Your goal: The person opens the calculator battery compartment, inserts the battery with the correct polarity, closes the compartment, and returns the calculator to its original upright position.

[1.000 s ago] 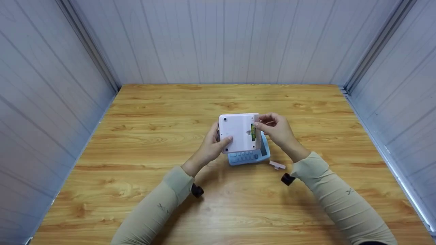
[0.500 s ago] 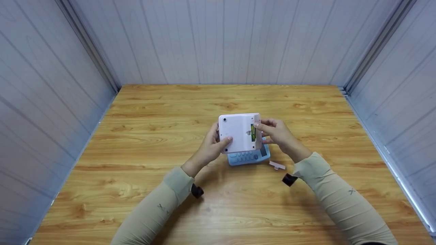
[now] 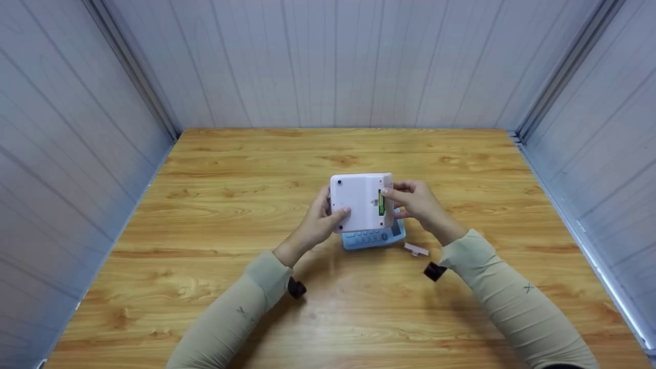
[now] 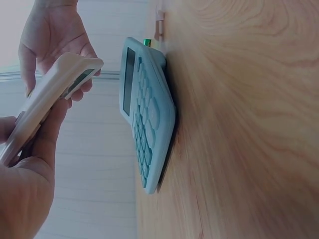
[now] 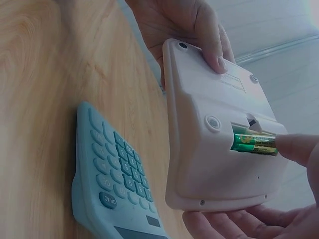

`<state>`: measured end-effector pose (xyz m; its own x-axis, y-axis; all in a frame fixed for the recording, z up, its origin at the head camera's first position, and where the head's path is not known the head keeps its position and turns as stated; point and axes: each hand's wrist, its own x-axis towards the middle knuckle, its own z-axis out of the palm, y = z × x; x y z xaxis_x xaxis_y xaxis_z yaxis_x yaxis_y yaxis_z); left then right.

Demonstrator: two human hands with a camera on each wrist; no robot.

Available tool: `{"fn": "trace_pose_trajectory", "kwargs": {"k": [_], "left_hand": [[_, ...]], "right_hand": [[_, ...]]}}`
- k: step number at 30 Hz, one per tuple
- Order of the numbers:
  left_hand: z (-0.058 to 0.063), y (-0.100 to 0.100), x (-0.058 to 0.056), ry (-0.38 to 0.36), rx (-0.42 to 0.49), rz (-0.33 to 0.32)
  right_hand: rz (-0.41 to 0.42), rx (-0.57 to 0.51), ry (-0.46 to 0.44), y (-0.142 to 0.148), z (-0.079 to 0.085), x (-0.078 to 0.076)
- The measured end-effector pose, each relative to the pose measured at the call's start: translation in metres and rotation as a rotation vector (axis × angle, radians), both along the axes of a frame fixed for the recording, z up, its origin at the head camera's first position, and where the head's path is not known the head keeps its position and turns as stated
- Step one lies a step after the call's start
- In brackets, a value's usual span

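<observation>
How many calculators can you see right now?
2. The white calculator is held by the left hand and right hand, back showing; the blue calculator lies keys-up on the table, partly covered in the head view.

Pale calc point(image 5: 224, 174) looks smooth plastic, tbl point(image 3: 246, 174) glossy wood

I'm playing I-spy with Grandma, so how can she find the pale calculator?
Over the wooden table, the left hand and right hand hold the pale calculator. Unlike the blue calculator lying keys-up below, it shows its back, with a green battery inset.
</observation>
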<state>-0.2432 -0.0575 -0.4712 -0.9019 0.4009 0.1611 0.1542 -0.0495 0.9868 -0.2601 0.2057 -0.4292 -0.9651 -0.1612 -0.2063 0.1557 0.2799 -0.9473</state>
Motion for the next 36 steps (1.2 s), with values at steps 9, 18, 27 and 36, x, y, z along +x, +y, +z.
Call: {"fn": "trace_pose_trajectory", "kwargs": {"k": [9,18,27,36], "left_hand": [[0.002,-0.001,-0.001,-0.005,-0.008,-0.001],[0.0,-0.002,-0.002,-0.02,0.005,-0.001],[0.001,-0.001,-0.002,-0.02,-0.002,0.003],[0.002,-0.001,-0.002,-0.021,-0.011,0.015]], "right_hand": [[-0.009,0.03,0.042,-0.003,-0.001,-0.001],[-0.033,0.066,0.127,-0.003,-0.006,0.002],[-0.005,0.077,0.122,0.002,-0.006,0.001],[0.0,0.118,0.139,0.012,-0.006,0.0]]}}
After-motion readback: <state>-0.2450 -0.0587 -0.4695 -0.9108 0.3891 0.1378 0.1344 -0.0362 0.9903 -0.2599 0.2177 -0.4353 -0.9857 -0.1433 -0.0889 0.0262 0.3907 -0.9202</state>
